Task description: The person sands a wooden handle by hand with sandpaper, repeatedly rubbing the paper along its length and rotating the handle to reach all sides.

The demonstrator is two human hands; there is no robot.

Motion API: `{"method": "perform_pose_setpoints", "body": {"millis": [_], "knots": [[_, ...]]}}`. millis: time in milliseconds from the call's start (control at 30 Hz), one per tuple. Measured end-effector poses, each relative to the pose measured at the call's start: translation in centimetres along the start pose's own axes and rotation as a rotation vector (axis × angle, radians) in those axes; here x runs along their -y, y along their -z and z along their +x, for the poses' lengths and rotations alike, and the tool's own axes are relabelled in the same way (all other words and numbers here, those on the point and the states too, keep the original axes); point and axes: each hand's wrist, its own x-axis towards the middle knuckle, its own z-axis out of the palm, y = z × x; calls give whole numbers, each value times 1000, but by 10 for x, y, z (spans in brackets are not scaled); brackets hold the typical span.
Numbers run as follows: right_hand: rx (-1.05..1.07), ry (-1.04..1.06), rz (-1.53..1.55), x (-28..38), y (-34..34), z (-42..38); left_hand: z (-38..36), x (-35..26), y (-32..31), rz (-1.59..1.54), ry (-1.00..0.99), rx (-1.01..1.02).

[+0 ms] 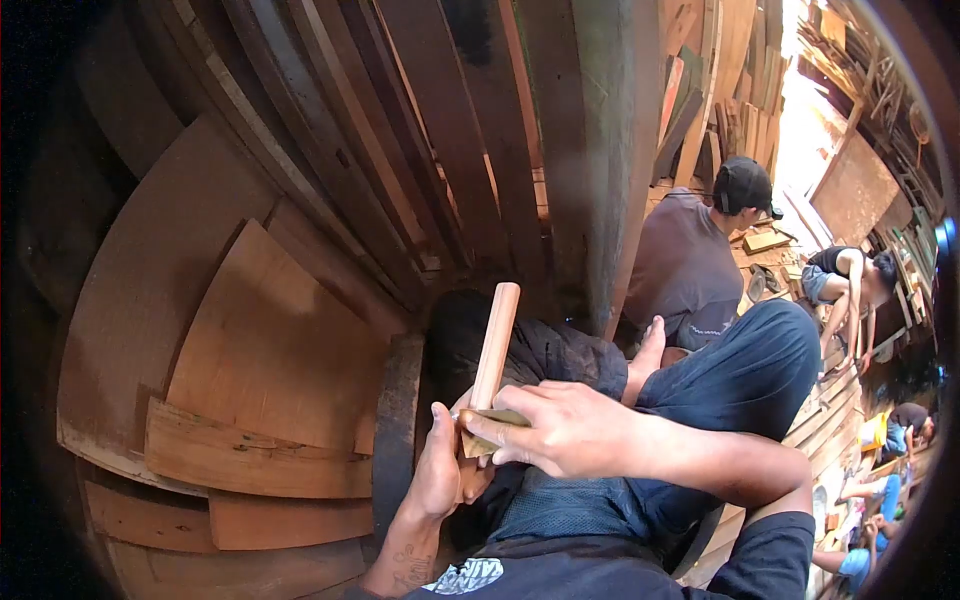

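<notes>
A long, smooth piece of reddish wood (494, 345) points up and away from my lap. My left hand (440, 468) is wrapped round its lower end, with the thumb up along its left side. Over the wood, my right hand (555, 428) pinches a folded, tan and dark sheet (493, 430), which looks like sandpaper. The sheet lies against the wood just above my left palm. Some of my left fingers are hidden behind the wood and the sheet.
Tall dark planks (470, 130) lean ahead. Curved wooden boards (270, 350) are stacked at the left. A person in a black cap (685, 255) sits close ahead on the right, and another person (850, 285) crouches beyond. More people are at the lower right.
</notes>
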Motion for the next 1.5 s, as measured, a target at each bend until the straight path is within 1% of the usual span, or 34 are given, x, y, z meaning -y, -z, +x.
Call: {"method": "perform_pose_setpoints", "body": {"millis": [67, 100, 133, 200, 233, 267, 333, 367, 400, 467, 500, 533, 600, 700, 733, 800, 867, 900, 933, 1000, 1067, 1100, 1133, 1200, 1233, 1267, 1333, 1367, 1400, 1467, 1500], "knots": [[146, -80, -97, -7, 18, -1, 0, 2, 1, 12, -19, 16], [39, -155, -167, -21, 22, -3, -3, 0, 1, -6, -9, 57], [-24, -205, -304, -37, 30, -5, -2, -2, -5, 21, -5, 73], [-158, -271, -471, -52, 39, -6, -2, 1, -5, 29, 6, 95], [-133, -338, -409, -43, 38, -4, -1, 0, -5, -3, 2, 87], [-66, -227, -343, -39, 33, -4, 0, -1, -4, -37, -4, 76], [31, -93, -108, -19, 10, -7, 0, 2, 5, -106, 0, 47], [41, -31, -21, -9, 1, -7, 0, 2, 4, -54, -24, 19], [-37, 33, -1, -10, -6, -5, 1, 0, 1, -2, -49, -8], [-2, -29, -146, -27, 16, -6, 0, -2, -1, 49, -45, 32], [-17, -170, -271, -38, 26, -6, 0, -3, -3, 76, -44, 57], [-91, -266, -367, -47, 35, -3, 0, -3, -4, 66, -35, 65], [-220, -275, -448, -51, 34, -5, 0, -4, -3, 55, -17, 82], [-27, -82, -125, -23, 10, -6, -1, -4, 0, -19, -26, -32], [-25, 48, -63, -18, -5, -8, 0, -3, 2, -16, -24, -79], [-46, 106, -109, -18, -1, -7, -3, -5, 1, -22, -24, -67], [-45, -124, -303, -30, 25, -4, -2, -7, -4, -8, -31, -49], [-126, -198, -408, -42, 32, -2, -2, -8, -8, 15, -32, -39], [-197, -238, -458, -53, 35, -4, -1, -9, -9, 42, -31, -26], [-230, -262, -407, -44, 31, -3, 0, -10, -7, 74, -26, -48], [-51, -72, -244, -27, 19, -6, -1, -9, -2, 65, -34, -81], [-82, 28, -122, -21, 4, -6, -1, -5, -1, 86, -66, -117], [-55, 59, -66, -15, -1, -8, -3, -4, 0, 89, -66, -120], [-39, 47, -194, -27, 17, -4, -3, -3, -1, 91, -65, -116], [-76, -99, -322, -33, 27, -4, -4, -4, -2, 157, -81, -79], [-118, -173, -456, -44, 37, -3, -3, -4, -4, 184, -81, -66], [-240, -266, -482, -46, 44, -1, -3, -3, -5, 245, -80, -40], [-174, -326, -404, -40, 39, -2, -4, -5, -3, 220, -50, -49], [-93, -211, -313, -36, 32, -7, -2, -5, -3, 238, -69, -77], [-77, 33, -78, -23, 4, -7, -1, -4, 0, 276, -103, -144], [21, 44, -57, -16, -1, -10, 0, -4, -3, 338, -181, -153]]}}
